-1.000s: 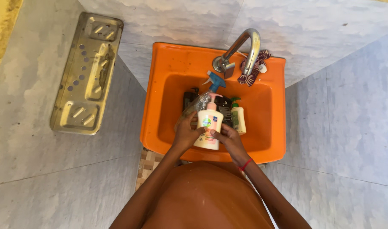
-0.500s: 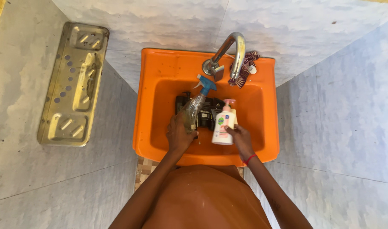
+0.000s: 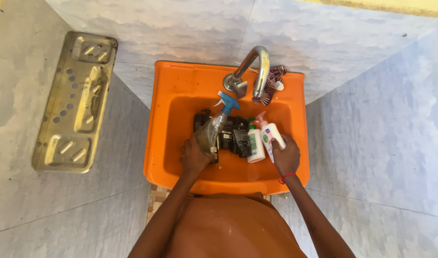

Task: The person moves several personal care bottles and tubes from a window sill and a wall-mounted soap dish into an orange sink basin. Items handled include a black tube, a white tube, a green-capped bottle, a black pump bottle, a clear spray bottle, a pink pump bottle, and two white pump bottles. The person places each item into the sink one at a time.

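Observation:
My left hand (image 3: 194,156) grips a clear spray bottle (image 3: 210,132) with a blue trigger head, held tilted over the orange sink (image 3: 171,95). My right hand (image 3: 286,157) holds a white pump bottle (image 3: 269,134) with a pink top, low at the right side of the basin. A small white bottle (image 3: 255,143) with a green cap stands just left of the pump bottle. Dark flat items (image 3: 232,136) lie in the basin behind the bottles, partly hidden by the spray bottle.
A curved metal tap (image 3: 257,67) rises at the sink's back, with a striped cloth (image 3: 269,86) beside it. A brass-coloured metal soap rack (image 3: 75,100) is fixed on the tiled wall to the left. Grey tiled walls surround the sink.
My right hand has carried the pump bottle to the right and lowered it toward the basin's right side. The green-capped bottle now shows. My left hand keeps the spray bottle.

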